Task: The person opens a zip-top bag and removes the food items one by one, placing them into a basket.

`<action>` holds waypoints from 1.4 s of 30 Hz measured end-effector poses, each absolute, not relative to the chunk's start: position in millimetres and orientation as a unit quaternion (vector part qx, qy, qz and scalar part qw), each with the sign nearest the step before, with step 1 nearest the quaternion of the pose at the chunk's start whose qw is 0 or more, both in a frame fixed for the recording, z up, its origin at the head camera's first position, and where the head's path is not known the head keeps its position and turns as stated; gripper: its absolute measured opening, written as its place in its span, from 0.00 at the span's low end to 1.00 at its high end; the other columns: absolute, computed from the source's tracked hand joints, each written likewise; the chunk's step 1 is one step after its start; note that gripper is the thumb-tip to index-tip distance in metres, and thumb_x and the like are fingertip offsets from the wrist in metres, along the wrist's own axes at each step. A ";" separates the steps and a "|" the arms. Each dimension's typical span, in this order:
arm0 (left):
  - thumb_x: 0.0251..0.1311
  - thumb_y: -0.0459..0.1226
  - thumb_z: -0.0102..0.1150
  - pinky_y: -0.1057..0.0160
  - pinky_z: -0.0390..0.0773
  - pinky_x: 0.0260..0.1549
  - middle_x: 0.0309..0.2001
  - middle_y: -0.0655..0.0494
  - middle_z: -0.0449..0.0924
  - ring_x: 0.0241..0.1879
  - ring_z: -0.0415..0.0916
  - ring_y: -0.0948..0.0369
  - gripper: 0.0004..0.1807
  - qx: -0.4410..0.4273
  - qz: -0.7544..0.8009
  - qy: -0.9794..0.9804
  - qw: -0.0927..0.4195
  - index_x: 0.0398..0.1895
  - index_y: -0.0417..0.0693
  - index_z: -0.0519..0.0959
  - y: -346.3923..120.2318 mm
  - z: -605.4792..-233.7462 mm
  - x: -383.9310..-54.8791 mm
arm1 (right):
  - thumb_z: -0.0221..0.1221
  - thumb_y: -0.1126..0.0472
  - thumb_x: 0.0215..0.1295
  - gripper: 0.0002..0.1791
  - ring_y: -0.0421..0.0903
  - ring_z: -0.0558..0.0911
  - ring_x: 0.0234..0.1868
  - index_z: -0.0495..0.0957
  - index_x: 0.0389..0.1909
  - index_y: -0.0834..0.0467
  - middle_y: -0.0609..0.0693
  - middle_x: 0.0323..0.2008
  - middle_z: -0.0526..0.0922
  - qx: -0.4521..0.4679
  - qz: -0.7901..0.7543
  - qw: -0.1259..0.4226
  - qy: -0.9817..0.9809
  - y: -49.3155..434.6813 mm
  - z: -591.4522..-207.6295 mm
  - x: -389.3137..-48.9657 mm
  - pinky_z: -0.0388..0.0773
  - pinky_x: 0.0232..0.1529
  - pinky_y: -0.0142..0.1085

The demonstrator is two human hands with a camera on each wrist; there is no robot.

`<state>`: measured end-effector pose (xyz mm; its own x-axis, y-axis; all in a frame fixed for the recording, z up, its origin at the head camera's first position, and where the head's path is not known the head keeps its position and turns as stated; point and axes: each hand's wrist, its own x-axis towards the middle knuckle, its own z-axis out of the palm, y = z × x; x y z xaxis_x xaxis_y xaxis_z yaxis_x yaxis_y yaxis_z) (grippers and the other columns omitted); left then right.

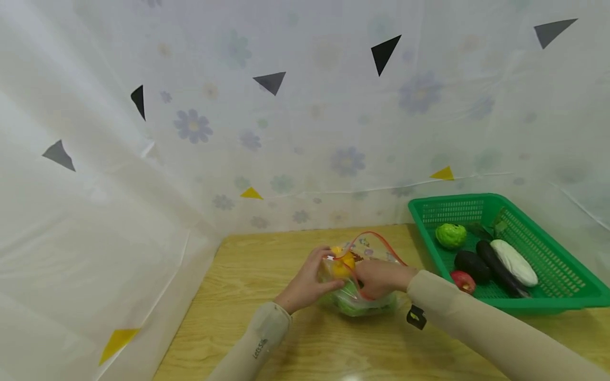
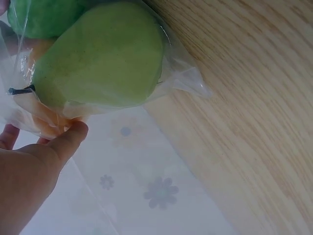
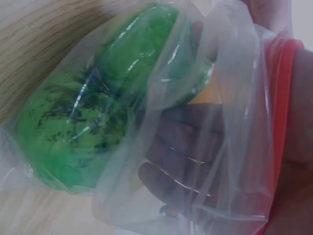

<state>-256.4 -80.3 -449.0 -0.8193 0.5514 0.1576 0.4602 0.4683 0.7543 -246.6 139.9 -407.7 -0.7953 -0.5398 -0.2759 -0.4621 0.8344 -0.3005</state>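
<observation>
A clear plastic bag (image 1: 374, 304) with a red zip edge stands on the wooden table, with green produce showing through it. My left hand (image 1: 310, 283) grips its left side, with the thumb pressed against the plastic beside a yellow-orange piece (image 1: 342, 264). A large green pear (image 2: 100, 56) with a dark stem fills the bag in the left wrist view. My right hand (image 3: 183, 152) reaches inside past the red edge, fingers extended. Near those fingers lie a green fruit with dark mottling (image 3: 73, 129) and a smooth green piece (image 3: 139, 46).
To the right sits a green plastic basket (image 1: 555, 225). It holds a green lumpy fruit (image 1: 450, 235), a red fruit (image 1: 463, 281), a dark oval fruit (image 1: 472, 265), an eggplant (image 1: 500, 267) and a long white vegetable (image 1: 514, 263). A patterned sheet (image 1: 305, 132) hangs behind the table.
</observation>
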 end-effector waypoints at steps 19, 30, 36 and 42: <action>0.60 0.55 0.68 0.46 0.59 0.73 0.76 0.62 0.56 0.76 0.54 0.57 0.36 0.296 0.475 0.826 0.065 0.70 0.57 0.69 -79.0 -447.5 -259.1 | 0.68 0.50 0.63 0.11 0.40 0.67 0.25 0.77 0.35 0.51 0.44 0.27 0.71 -0.271 -0.156 0.108 0.944 170.4 -364.1 -228.2 0.62 0.27 0.34; 0.60 0.54 0.68 0.45 0.61 0.72 0.77 0.61 0.55 0.77 0.52 0.57 0.33 0.293 0.459 0.836 0.065 0.67 0.59 0.70 -77.5 -447.8 -258.0 | 0.63 0.45 0.69 0.29 0.37 0.81 0.37 0.74 0.64 0.56 0.42 0.42 0.83 -0.252 -0.206 0.031 0.945 211.4 -329.6 -201.0 0.79 0.36 0.36; 0.60 0.57 0.67 0.43 0.61 0.71 0.78 0.61 0.53 0.77 0.52 0.54 0.34 0.294 0.454 0.838 0.073 0.68 0.62 0.69 -75.9 -448.1 -256.3 | 0.61 0.40 0.69 0.38 0.46 0.82 0.47 0.69 0.71 0.58 0.51 0.54 0.81 -0.213 -0.189 -0.036 0.958 246.8 -307.9 -179.1 0.81 0.43 0.45; 0.60 0.56 0.67 0.42 0.59 0.72 0.78 0.62 0.52 0.78 0.50 0.55 0.34 0.291 0.466 0.832 0.078 0.68 0.62 0.70 -78.4 -448.7 -255.3 | 0.61 0.41 0.69 0.40 0.47 0.82 0.46 0.66 0.72 0.62 0.59 0.59 0.79 -0.171 -0.164 -0.047 0.970 283.6 -307.7 -180.8 0.80 0.41 0.47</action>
<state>-255.3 -78.4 -448.7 -0.8186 0.5568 0.1410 0.4109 0.3963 0.8211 -180.8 283.6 -307.7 -0.9370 -0.3164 0.1480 -0.3475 0.8879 -0.3015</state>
